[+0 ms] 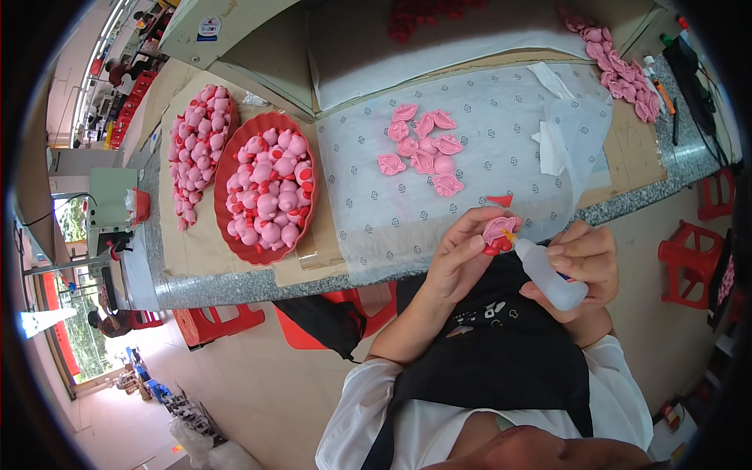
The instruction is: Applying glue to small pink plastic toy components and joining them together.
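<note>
**Glue nozzle meets pink toy piece above the worktable edge**

The long stone-topped worktable [235,278] is the landmark, with a translucent printed plastic sheet [486,110] spread over it. On its left part sits a red oval tray [227,227] heaped with pink pig-shaped toys [269,188], with a second heap of them [196,145] farther left. At the middle of the sheet lies a cluster of flat pink pieces [427,149], and a row of more pink parts [623,74] runs along the table's far right.

Just off the table's near edge, over the person's lap, the left hand [458,258] is clenched around a small pink toy piece [498,233], pinching it between thumb and fingertips. The piece looks rounded and glossy pink, with a red part at its underside.

The right hand [583,262] grasps a small translucent squeeze bottle [548,276]. Its long axis slants up and to the left, so the orange nozzle tip touches the piece from the right. Both hands are close together; the left one carries the piece.
</note>
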Action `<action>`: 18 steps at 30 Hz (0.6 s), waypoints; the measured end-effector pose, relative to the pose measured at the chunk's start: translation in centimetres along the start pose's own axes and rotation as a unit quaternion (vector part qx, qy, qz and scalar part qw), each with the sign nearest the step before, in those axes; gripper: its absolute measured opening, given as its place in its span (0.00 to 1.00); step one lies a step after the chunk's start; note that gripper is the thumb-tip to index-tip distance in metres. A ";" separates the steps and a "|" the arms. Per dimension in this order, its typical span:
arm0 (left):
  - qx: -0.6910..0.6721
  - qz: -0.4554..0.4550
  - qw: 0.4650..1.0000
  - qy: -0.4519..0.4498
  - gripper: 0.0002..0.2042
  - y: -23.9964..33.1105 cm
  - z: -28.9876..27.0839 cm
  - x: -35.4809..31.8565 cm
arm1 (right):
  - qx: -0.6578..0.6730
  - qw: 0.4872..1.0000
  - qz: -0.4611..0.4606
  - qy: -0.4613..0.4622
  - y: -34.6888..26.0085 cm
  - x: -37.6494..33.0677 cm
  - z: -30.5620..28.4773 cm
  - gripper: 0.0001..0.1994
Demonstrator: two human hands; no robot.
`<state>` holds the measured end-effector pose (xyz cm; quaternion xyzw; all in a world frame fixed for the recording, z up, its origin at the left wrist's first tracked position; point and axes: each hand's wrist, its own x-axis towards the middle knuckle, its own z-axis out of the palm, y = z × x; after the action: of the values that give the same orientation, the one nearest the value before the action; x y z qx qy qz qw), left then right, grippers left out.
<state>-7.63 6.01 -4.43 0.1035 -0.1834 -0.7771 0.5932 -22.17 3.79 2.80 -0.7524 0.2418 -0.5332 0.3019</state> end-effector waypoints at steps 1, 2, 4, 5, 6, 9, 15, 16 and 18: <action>0.000 -0.001 1.000 0.000 0.18 -0.1 -0.1 0.0 | -0.003 1.000 -0.002 0.002 0.0 0.0 0.0 0.21; 0.020 0.004 1.000 0.004 0.18 -0.1 -0.2 0.0 | -0.006 1.000 -0.004 0.004 0.1 0.0 0.0 0.21; 0.039 0.007 0.999 0.008 0.19 -0.2 -0.2 -0.1 | -0.008 1.000 -0.003 0.008 0.1 -0.1 -0.1 0.21; 0.038 0.005 0.999 0.009 0.18 -0.2 -0.1 -0.1 | -0.009 1.000 -0.003 0.013 0.1 -0.1 -0.1 0.20; 0.036 0.003 0.999 0.010 0.18 -0.1 -0.1 -0.1 | -0.010 1.000 -0.003 0.014 0.1 -0.1 -0.2 0.20; 0.037 0.002 0.999 0.010 0.19 -0.2 -0.3 -0.1 | -0.020 1.000 -0.003 0.016 0.2 0.0 -0.4 0.20; 0.036 0.009 0.999 0.000 0.19 -0.2 -0.6 -0.1 | -0.020 1.000 0.000 0.024 0.3 -0.1 -0.5 0.20; 0.036 0.007 0.999 0.000 0.19 -0.2 -0.6 -0.1 | -0.022 0.999 -0.001 0.028 0.4 -0.1 -0.6 0.20; 0.024 0.004 1.000 -0.004 0.19 -0.2 -0.5 -0.1 | -0.024 0.999 -0.002 0.032 0.4 -0.2 -0.7 0.20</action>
<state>-7.56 6.09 -4.96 0.1140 -0.2051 -0.7703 0.5929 -22.89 3.47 2.53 -0.7421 0.2628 -0.5520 0.2750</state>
